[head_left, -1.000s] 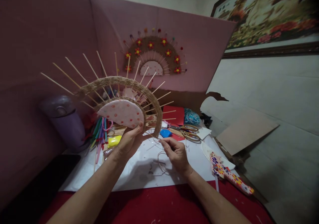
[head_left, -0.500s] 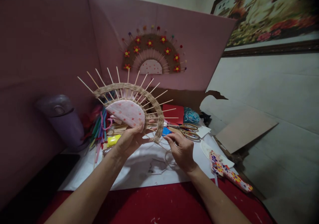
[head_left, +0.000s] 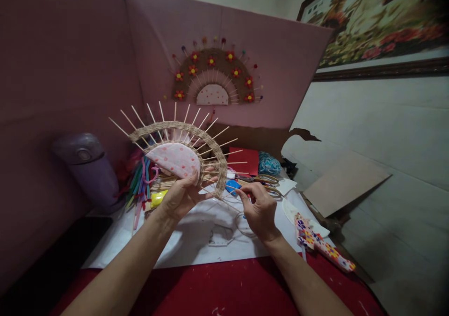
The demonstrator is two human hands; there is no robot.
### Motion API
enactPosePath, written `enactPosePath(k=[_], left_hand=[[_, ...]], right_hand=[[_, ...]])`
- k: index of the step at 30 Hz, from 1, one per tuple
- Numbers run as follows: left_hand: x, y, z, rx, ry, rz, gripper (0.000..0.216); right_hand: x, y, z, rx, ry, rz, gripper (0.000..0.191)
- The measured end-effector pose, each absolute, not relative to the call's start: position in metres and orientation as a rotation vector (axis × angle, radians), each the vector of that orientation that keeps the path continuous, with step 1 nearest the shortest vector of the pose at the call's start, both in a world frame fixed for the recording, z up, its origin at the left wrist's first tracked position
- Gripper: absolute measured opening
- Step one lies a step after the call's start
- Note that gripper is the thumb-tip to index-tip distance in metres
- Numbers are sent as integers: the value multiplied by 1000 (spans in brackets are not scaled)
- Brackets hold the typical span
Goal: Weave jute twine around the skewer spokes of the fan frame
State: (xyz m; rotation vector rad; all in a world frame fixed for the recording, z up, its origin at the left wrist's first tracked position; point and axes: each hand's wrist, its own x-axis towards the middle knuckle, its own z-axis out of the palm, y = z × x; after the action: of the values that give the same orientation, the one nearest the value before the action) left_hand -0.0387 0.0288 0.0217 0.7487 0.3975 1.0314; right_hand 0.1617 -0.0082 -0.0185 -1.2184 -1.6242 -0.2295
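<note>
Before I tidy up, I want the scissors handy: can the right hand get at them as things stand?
Probably yes: the scissors lie just beyond the right hand, their handles showing. It seems to pinch a cord, though, so it might need freeing first.

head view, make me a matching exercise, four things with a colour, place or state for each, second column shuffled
1. half-round woven piece
2. bottle
3. yarn
4. framed picture

A. blue and white
B. on the wall, upper right of the view
C. held in the left hand
D. purple

Pairs: 1-C, 2-D, 3-A, 4-B
</note>
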Motion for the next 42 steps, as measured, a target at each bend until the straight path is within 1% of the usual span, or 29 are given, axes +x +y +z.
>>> enactPosePath(k=[3,8,15,19,22,24,27,33,42], left_hand=[[-40,29,23,713,401,1049,24],[-40,30,24,622,402,1119,16],[-42,32,23,578,363,1148,13],[-43,32,23,591,353,1080,15],[-43,32,23,619,371,999,23],[-43,32,23,624,388,967,26],[-45,32,23,627,416,966,25],[-45,33,20,662,507,932,16],[-43,34,16,704,528,876,9]], right_hand=[[163,-6,-19,-1199,-1614,-192,9],[164,-3,-22,-1182,-1561,-192,9],[165,1,-25,-1219,-1521,-169,10],[166,5,-28,-1231,-1506,-77,10],[166,6,-27,-1215,-1504,-35,10],[167,6,-26,-1191,-1497,-56,10],[169,5,-24,-1155,-1517,-136,9],[173,3,-21,-1213,-1622,-293,10],[172,-1,-21,-1261,-1710,-367,12]])
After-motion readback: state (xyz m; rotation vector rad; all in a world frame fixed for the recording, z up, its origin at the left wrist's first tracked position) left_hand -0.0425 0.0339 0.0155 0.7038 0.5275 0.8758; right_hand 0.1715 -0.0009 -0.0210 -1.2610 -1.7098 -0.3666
